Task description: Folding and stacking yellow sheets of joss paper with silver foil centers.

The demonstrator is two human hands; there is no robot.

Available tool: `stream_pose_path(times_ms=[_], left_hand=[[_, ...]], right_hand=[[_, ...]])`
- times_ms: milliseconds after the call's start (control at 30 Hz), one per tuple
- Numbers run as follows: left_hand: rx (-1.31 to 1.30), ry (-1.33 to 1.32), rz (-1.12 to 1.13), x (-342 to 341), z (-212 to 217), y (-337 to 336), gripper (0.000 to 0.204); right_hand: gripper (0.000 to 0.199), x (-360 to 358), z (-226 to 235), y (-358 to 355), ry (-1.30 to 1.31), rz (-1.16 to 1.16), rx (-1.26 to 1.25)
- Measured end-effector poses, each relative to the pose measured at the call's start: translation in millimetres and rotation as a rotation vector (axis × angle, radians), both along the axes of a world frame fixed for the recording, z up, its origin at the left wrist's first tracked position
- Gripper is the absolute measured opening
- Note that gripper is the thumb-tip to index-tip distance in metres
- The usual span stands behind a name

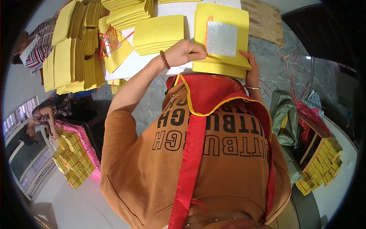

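Note:
A stack of yellow paper sheets (pixel 222 17) lies at the table's near edge in front of me. The top sheet bears a silver foil square (pixel 223 38) with an orange strip along its left side. My left hand (pixel 186 52) is closed, thumb and forefinger pinched at the sheet just below the foil's lower left corner. My right hand (pixel 249 65) grips the sheet's lower right edge, fingers on top; its thumb is hidden. Between the hands, the near edge of the top sheet is lifted off the sheets under it.
A fanned yellow stack (pixel 158 34) lies left of the sheets, with tall yellow piles (pixel 72 57) farther left. Red ties (pixel 110 42) lie on a loose sheet. Two other people (pixel 38 42) (pixel 49 114) are at the left. Bundled yellow packs (pixel 322 164) stand at the right.

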State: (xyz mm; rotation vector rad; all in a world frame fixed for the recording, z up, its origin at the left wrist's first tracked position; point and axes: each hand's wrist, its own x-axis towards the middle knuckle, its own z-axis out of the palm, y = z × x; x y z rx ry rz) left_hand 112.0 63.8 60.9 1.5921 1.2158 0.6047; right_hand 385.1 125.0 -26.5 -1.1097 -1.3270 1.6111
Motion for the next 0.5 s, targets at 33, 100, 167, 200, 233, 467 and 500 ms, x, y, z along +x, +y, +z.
stream_pose_path(times_ms=[33,100,167,200,233,467,500], left_hand=[[-0.038,-0.048,0.005,-0.5,-0.5,0.8,0.019],[-0.075,-0.067,0.007,-1.7,1.4,2.7,0.019],[-0.112,-0.085,0.007,-1.8,0.5,4.2,0.018],[-0.119,-0.097,0.017,-2.3,-1.8,4.9,0.017],[-0.125,-0.108,0.027,-2.6,-3.2,5.2,0.017],[-0.163,-0.171,0.032,-4.8,-9.2,7.9,0.016],[-0.161,-0.179,0.033,-4.9,-10.5,8.5,0.016]], right_hand=[[0.049,0.0,-0.6,0.0,0.014,0.007,0.019],[0.049,1.7,-6.0,1.9,-0.005,0.008,0.019],[0.050,3.8,-9.1,1.9,-0.023,0.008,0.019],[0.050,1.1,-3.6,1.0,0.009,-0.005,-0.017],[0.050,-0.6,0.2,0.4,0.040,-0.018,-0.053],[0.051,0.2,4.1,0.8,-0.013,0.009,-0.016],[0.042,1.3,4.9,-0.6,0.053,0.014,-0.015]])
